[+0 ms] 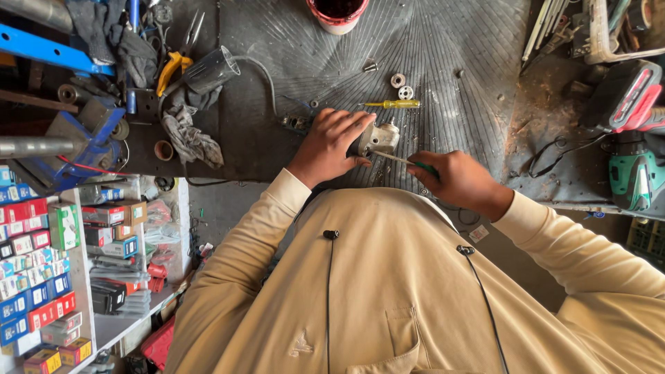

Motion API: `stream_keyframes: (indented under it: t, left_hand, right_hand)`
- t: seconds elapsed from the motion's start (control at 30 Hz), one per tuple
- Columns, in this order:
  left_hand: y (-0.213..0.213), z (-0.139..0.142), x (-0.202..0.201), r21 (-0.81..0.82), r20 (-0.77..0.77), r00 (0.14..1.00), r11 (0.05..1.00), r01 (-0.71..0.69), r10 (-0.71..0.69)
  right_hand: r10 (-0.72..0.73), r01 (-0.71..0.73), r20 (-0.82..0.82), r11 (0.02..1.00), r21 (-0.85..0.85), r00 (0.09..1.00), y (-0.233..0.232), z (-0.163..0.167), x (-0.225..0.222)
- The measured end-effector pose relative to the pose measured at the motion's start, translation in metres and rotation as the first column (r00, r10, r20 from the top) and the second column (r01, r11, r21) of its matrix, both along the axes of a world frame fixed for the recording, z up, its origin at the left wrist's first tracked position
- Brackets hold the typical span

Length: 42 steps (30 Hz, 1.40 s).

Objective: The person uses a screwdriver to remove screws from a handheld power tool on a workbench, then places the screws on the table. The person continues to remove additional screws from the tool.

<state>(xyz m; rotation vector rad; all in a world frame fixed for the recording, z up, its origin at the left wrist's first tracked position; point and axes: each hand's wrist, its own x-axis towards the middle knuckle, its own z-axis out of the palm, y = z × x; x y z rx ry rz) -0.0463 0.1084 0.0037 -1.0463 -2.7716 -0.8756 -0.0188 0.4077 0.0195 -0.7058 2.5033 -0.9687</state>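
the left hand (pixel 331 144) clamps the metal gear housing (pixel 379 137) steady while the right hand (pixel 457 181), just beside the housing, grips a green-handled screwdriver (pixel 407 161) into it.

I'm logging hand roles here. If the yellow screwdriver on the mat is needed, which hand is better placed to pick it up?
Probably the left hand: it rests on the metal housing, just below the yellow screwdriver. The right hand grips a green-handled screwdriver.

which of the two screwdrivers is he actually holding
The green-handled screwdriver, gripped in the right hand; the yellow-handled screwdriver lies untouched on the bench beyond.
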Motion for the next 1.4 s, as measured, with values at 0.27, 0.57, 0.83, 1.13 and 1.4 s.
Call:
stream_keyframes:
  t: [0.27, 0.57, 0.83, 1.13, 1.4]
  left_hand:
    - [0.002, 0.005, -0.005, -0.009, 0.028, 0.999, 1.000, -0.024, 0.024]
    - [0.001, -0.005, -0.005, -0.012, 0.001, 0.999, 0.999, -0.035, 0.035]
    - [0.003, -0.003, -0.008, -0.016, -0.015, 0.999, 0.999, -0.034, 0.034]
    - [0.004, 0.003, -0.007, -0.006, -0.006, 0.999, 0.999, -0.034, 0.034]
    - [0.004, 0.005, -0.009, -0.006, 0.029, 0.998, 0.998, -0.055, 0.055]
  right_hand:
    - [-0.006, -0.019, -0.322, 0.997, -0.075, 0.947, 0.001, -0.002, 0.003]
    - [0.002, 0.448, 0.917, 0.872, -0.196, 0.399, 0.013, -0.027, -0.027]
    - [0.183, -0.135, -0.530, 0.982, 0.129, 0.828, 0.004, 0.007, 0.000]
    - [-0.126, 0.142, 0.224, 0.988, -0.057, 0.966, 0.005, -0.019, -0.017]
    - [0.377, 0.753, 0.926, 0.606, -0.257, 0.013, 0.032, -0.051, -0.036]
